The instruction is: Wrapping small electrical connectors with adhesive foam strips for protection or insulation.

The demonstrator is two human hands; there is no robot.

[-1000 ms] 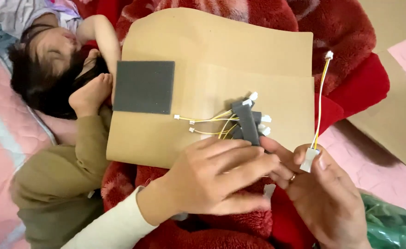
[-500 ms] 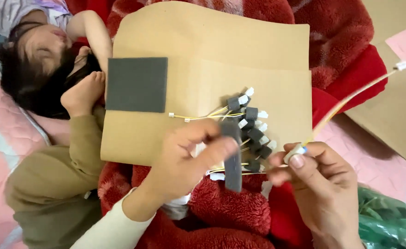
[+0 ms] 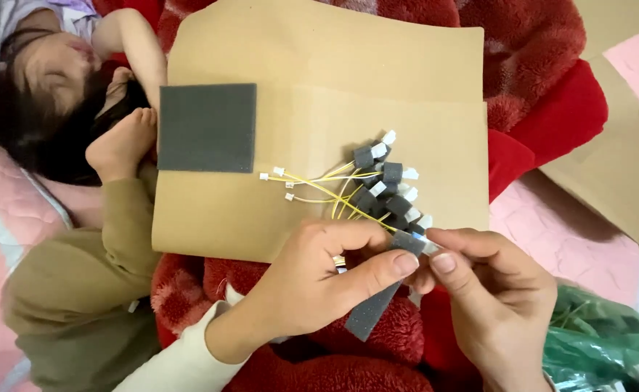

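I see my left hand [image 3: 319, 279] holding a long grey foam strip [image 3: 372, 308] between thumb and fingers, near the lower edge of the brown cardboard sheet [image 3: 319, 72]. My right hand [image 3: 497, 297] pinches a small white connector [image 3: 425, 245] at the top end of this strip, so both hands meet there. Just above them lies a bundle of thin yellow wires [image 3: 334, 190] with small grey foam blocks [image 3: 388, 192] on their ends. A square grey foam pad [image 3: 207, 128] lies flat on the cardboard, to the left. The cardboard rests on a red blanket [image 3: 530, 51]. A child [image 3: 65, 94] lies beside it at left.
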